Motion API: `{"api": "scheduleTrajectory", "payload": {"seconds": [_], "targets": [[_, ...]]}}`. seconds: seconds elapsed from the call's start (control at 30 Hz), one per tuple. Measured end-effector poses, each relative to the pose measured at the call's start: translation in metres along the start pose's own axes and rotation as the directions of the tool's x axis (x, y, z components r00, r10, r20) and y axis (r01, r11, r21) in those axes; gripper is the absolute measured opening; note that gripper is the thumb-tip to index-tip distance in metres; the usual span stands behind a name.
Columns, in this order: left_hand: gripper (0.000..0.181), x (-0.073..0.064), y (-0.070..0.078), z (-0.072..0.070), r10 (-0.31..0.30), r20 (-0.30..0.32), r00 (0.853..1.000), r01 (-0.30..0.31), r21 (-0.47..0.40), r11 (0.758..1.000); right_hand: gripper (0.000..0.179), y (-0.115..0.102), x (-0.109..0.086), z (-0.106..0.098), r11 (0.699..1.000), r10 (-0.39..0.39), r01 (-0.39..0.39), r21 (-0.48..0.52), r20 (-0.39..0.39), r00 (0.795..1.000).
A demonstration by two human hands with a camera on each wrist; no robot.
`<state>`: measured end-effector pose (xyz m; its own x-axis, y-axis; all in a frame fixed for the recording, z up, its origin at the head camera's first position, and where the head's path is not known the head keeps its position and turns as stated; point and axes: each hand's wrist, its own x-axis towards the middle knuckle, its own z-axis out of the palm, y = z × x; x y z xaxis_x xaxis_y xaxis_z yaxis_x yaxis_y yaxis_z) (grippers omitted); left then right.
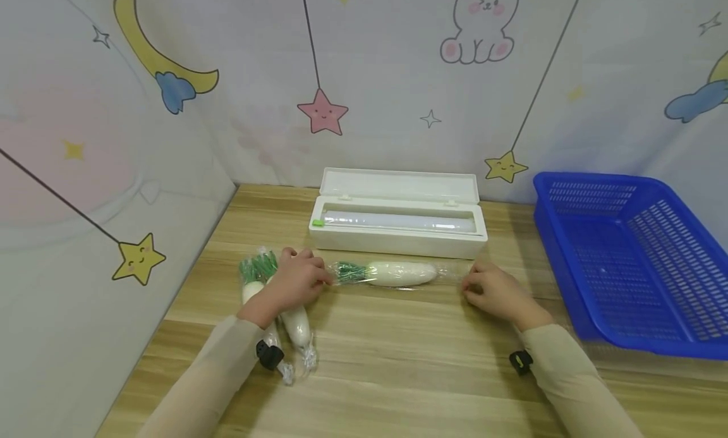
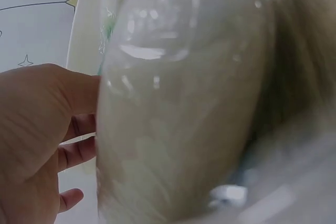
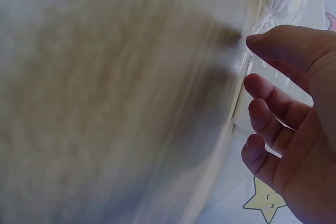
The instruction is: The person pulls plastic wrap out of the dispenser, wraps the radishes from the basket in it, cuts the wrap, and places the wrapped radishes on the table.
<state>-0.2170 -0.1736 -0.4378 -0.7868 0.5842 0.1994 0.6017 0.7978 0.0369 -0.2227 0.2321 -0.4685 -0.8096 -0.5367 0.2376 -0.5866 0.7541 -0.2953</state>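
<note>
A white radish point(image 1: 400, 273) with green tops lies crosswise mid-table, rolled in clear plastic wrap point(image 1: 449, 275) that extends past both ends. My left hand point(image 1: 298, 279) pinches the wrap beside the green tops. At the opposite end, my right hand point(image 1: 497, 291) pinches the wrap between thumb and fingers, its other fingers curled in the right wrist view. Two more wrapped radishes point(image 1: 297, 324) with twisted ends lie under my left hand and wrist. One wrapped radish point(image 2: 178, 98) fills the left wrist view and covers the left fingertips point(image 2: 79, 150) partly.
Behind the radish stands a white wrap dispenser box point(image 1: 398, 242), lid raised, with a roll of film point(image 1: 398, 220) inside. A blue plastic basket point(image 1: 603, 318) sits at the right. The wooden table point(image 1: 398, 375) meets a printed cloth backdrop at the back and left.
</note>
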Motion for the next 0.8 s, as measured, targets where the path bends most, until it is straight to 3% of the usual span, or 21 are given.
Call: {"api": "scheduleTrajectory", "payload": {"seconds": [0.37,0.63,0.8], "targets": [[0.024,0.007,-0.001,0.004,-0.023,0.018,1.0,0.022,0.009,1.0,0.007,-0.002,0.017,-0.003,0.994,0.109,-0.106,-0.034,0.075,0.991],[0.023,0.011,0.001,0.006,-0.045,0.017,0.999,0.046,-0.014,0.999,0.011,0.0,0.028,0.0,0.976,0.217,-0.213,-0.045,0.137,0.966],[0.02,0.012,0.001,0.005,-0.076,0.047,0.996,0.079,-0.065,0.995,0.015,-0.002,0.026,-0.003,0.975,0.224,-0.223,-0.022,0.148,0.963]]}}
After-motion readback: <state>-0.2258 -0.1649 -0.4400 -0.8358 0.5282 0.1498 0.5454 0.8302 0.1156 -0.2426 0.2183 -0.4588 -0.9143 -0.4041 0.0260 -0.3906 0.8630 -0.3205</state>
